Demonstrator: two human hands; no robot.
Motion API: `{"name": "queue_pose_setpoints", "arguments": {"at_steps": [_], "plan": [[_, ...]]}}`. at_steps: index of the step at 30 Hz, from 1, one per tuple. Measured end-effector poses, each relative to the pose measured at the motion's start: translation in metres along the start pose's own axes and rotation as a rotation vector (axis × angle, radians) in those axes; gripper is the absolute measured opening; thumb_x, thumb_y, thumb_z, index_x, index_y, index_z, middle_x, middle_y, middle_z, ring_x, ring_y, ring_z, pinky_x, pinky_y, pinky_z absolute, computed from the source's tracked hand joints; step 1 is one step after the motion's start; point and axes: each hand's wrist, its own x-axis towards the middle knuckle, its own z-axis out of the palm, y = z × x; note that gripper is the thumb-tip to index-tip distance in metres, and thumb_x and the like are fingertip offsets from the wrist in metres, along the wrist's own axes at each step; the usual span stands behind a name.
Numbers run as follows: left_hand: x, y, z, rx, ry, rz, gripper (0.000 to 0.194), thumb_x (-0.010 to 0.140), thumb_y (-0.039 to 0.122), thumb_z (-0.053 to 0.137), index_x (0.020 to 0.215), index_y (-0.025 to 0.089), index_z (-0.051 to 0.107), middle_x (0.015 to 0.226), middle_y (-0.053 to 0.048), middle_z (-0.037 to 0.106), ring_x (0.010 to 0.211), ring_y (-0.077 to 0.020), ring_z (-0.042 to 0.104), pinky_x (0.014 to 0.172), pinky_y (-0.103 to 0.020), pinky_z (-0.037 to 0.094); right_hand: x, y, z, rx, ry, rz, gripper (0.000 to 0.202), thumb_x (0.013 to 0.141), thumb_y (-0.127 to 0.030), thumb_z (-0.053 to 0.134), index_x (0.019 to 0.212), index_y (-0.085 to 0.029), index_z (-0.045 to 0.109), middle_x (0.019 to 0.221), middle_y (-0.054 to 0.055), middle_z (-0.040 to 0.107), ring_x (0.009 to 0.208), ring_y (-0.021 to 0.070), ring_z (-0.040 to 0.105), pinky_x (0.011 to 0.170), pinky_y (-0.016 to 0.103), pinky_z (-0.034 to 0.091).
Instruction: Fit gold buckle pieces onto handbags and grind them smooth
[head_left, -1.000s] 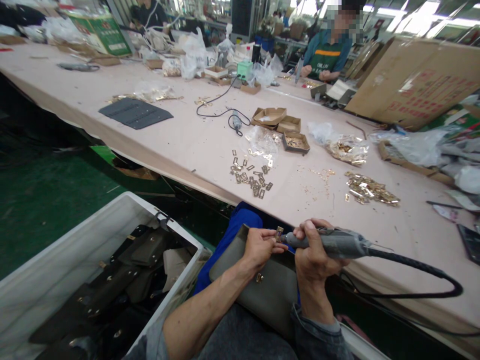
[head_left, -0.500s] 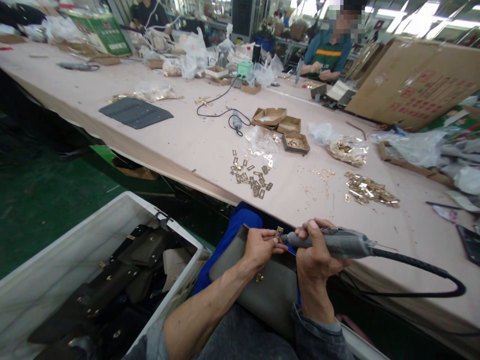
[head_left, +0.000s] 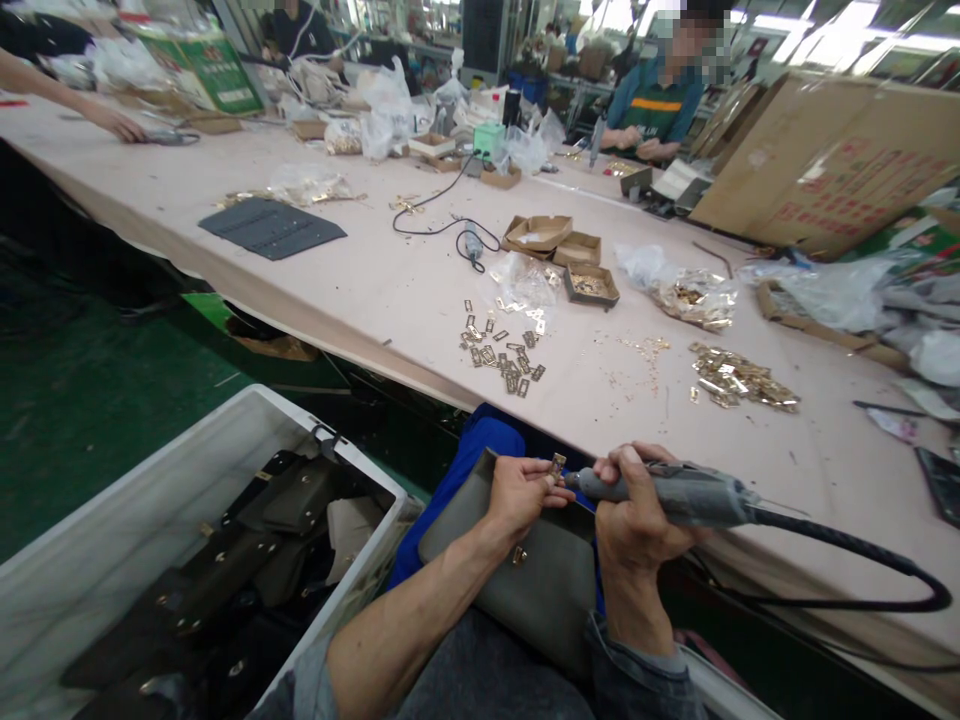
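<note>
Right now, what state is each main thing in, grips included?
Left grip: closed on metal fitting
Right grip: closed around grey power tool
Grey power tool: cord attached; whether running, unclear
Olive panel: below the grips, partly hidden
White bin: open, holding dark pieces
Small parts box: open, holding metal bits
Rectangular fittings: scattered loose

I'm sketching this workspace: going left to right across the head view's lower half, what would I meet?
White bin, left hand pinching a small metal piece, right hand gripping a gray corded tool, dark flat device.
</note>
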Motion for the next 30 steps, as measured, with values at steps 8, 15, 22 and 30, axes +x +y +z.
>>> {"name": "queue_pose_setpoints", "arguments": {"at_steps": [8, 15, 22, 30], "plan": [[-0.0008, 0.0002, 0.0, 0.009, -0.009, 0.004, 0.016, 0.08, 0.004, 0.071, 0.095, 0.0, 0.077, 0.086, -0.019, 0.077, 0.066, -0.0221, 0.077, 0.055, -0.02, 0.061, 0.0034, -0.0004, -0.0031, 0.024, 0.006, 0.026, 0.015, 0.083, -0.023, 0.073, 0.083, -0.016, 0.06, 0.067, -0.003, 0.055, 0.05, 0.0113, 0.054, 0.053, 0.03, 0.051], [-0.0008, 0.0018, 0.0013, 0.023, -0.012, 0.008, 0.017, 0.08, 0.002, 0.065, 0.093, 0.0, 0.076, 0.086, -0.019, 0.076, 0.066, -0.0218, 0.076, 0.053, -0.019, 0.06, 0.0017, -0.002, -0.0017, 0.065, 0.007, 0.006, 0.011, 0.084, -0.019, 0.072, 0.083, -0.016, 0.062, 0.064, -0.003, 0.055, 0.05, 0.0112, 0.053, 0.055, 0.03, 0.05], [-0.0029, 0.0046, 0.0019, 0.03, -0.028, 0.01, 0.016, 0.079, 0.005, 0.069, 0.092, 0.0, 0.078, 0.084, -0.018, 0.076, 0.065, -0.0203, 0.076, 0.056, -0.02, 0.06, 0.0022, -0.0013, -0.0024, 0.051, -0.029, 0.027, 0.016, 0.083, -0.026, 0.073, 0.082, -0.016, 0.06, 0.062, -0.003, 0.056, 0.049, 0.0128, 0.055, 0.053, 0.031, 0.049], [-0.0038, 0.0063, 0.0041, 0.057, -0.022, 0.011, 0.019, 0.08, 0.002, 0.062, 0.091, 0.001, 0.078, 0.084, -0.017, 0.076, 0.064, -0.0196, 0.075, 0.055, -0.019, 0.06, 0.0009, -0.0018, -0.0005, 0.071, -0.035, 0.022, 0.015, 0.082, -0.025, 0.073, 0.082, -0.016, 0.061, 0.063, -0.003, 0.055, 0.049, 0.0126, 0.053, 0.054, 0.032, 0.048]]}}
